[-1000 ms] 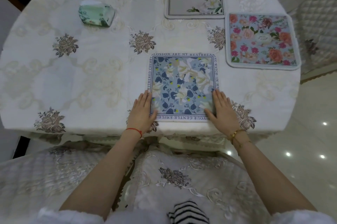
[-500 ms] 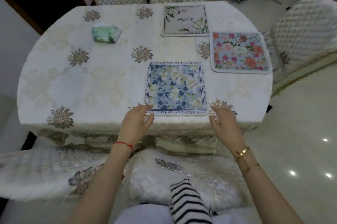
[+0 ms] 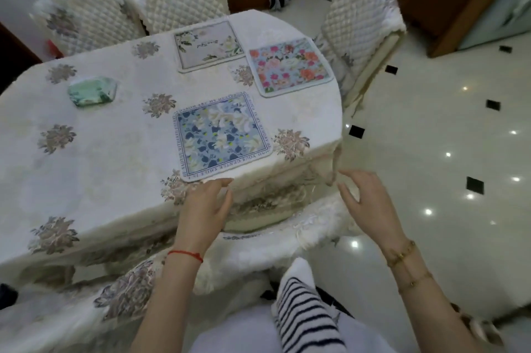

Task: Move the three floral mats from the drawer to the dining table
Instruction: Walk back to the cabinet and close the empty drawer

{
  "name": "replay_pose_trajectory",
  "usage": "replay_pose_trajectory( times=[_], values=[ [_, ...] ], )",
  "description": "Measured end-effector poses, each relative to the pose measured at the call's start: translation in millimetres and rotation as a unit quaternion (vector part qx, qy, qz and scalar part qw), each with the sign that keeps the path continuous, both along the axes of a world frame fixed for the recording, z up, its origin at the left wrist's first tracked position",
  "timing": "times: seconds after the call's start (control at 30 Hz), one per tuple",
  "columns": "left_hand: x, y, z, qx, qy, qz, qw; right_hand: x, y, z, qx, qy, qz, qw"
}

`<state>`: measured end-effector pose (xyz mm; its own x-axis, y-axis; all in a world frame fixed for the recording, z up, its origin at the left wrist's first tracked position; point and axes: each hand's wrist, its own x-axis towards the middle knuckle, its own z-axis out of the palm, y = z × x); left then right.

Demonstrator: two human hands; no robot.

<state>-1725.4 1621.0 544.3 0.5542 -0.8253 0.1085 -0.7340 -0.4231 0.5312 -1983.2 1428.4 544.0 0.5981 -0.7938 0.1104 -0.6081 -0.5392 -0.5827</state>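
Floral mats: three lie flat on the cloth-covered dining surface [image 3: 86, 134]. The blue-and-white mat [image 3: 221, 134] sits nearest the person, its near corner at the surface's edge. The pink-rose mat [image 3: 290, 66] lies further off toward the right edge. The pale cream mat [image 3: 208, 45] lies at the far side, just beside the pink one. None overlaps another, and all three appear placed; the task reads as essentially complete.

Left hand [image 3: 205, 209]: fingers loosely spread, holding nothing, poised just below the near corner of the blue-and-white mat, fingertips close to the cloth edge. Whether they touch the cloth cannot be told.

Right hand [image 3: 367, 203]: fingers loosely curled apart, holding nothing, off the surface beside the hanging cloth corner [image 3: 333, 163].

Risks from here: the blue-and-white mat sits so close to the edge that a brush from the left hand could nudge it over the edge. A right-hand finger catching the draped cloth corner could drag the cloth and shift all three mats. The pink-rose mat, near the right edge, would be the likeliest to slide off. A green packet [image 3: 93, 91] rests well apart at left and seems unaffected.
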Motion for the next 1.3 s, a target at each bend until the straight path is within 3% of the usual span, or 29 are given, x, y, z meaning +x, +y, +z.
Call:
replay_pose_trajectory(
  times=[0.3,0.57,0.93,1.3],
  values=[
    [-76,-52,13,0.03,0.008,-0.149,0.988,-120,56,0,0.033,0.019,-0.158,0.987],
    [-147,-131,12,0.041,0.008,-0.228,0.973,-199,29,-11,0.048,0.018,-0.246,0.968],
    [-266,-307,16,0.02,-0.017,-0.25,0.968,-314,-155,20,-0.004,0.001,-0.295,0.955],
    [-282,-477,-15,0.021,0.04,-0.22,0.974,-319,-328,-18,0.063,0.022,-0.249,0.966]
  ],
)
